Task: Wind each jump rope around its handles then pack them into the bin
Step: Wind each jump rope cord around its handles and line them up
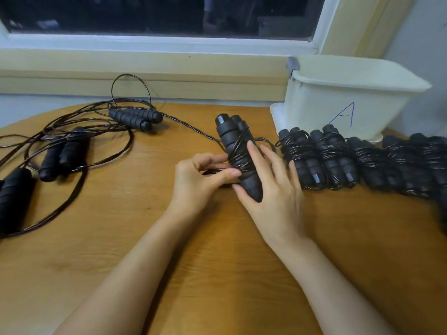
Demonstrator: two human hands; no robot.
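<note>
- Head view, nearest first: two bare forearms reach in from the bottom edge over the wooden counter (121, 250).
- The left hand (196, 182) sits just left of centre; its fingers (212, 162) are curled, and with the thumb they pinch the middle of the half-wound jump rope (232, 139).
- The right hand (273, 197) is on the other side of the same bundle; its fingers (252, 155) are straight and spread, the index lying along the handles, the thumb under their lower end; nothing is clasped.
- The half-wound jump rope is two black foam handles held side by side, tilted, top end leaning away and left; thin black cord circles their middle in several turns; the rest trails left across the counter.
- Just right of the right hand, the wound jump ropes (336, 158) lie in a row on the counter, touching one another, running to the right edge; the farthest are blurred.
- At the left, the loose jump ropes (65, 153) lie in a tangle of cord and handles; farther back, another pair of handles (135, 118) lies with a cord loop rising against the wall.
- Behind the row stands the white bin (338, 102), marked with a blue "A"; its inside is hidden.
- Beyond, a pale window sill (145, 61) and dark glass.
</note>
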